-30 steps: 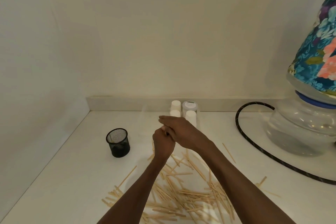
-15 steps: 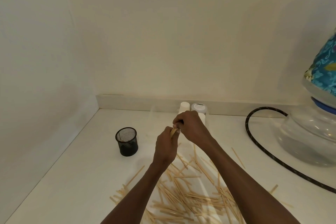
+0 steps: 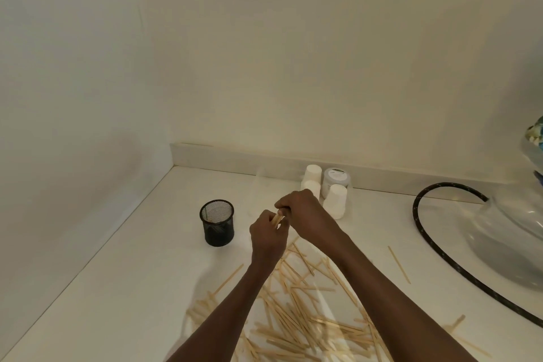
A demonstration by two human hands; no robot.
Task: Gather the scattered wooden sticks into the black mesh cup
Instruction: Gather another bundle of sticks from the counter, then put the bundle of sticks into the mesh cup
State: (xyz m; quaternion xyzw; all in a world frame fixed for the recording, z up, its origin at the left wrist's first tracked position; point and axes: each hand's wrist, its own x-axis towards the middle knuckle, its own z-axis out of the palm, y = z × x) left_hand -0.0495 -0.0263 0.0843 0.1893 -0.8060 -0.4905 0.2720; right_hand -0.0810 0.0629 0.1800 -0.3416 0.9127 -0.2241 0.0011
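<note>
Both hands on a small bundle, just right of the black mesh cup (image 3: 217,222)

Left hand (image 3: 266,233) and right hand (image 3: 302,213) pinch a few wooden sticks (image 3: 276,219); most sticks lie scattered on the tabletop (image 3: 123,288) nearer the camera. Risk: loose sticks could slip out short of the cup, or nudge it over.

A black mesh cup (image 3: 217,223) stands upright on the white counter, left of centre, a few pale sticks inside it. Thin, flat wooden sticks (image 3: 296,314) lie criss-crossed in a loose heap nearer and to the right, some strays lying apart farther right.
</note>
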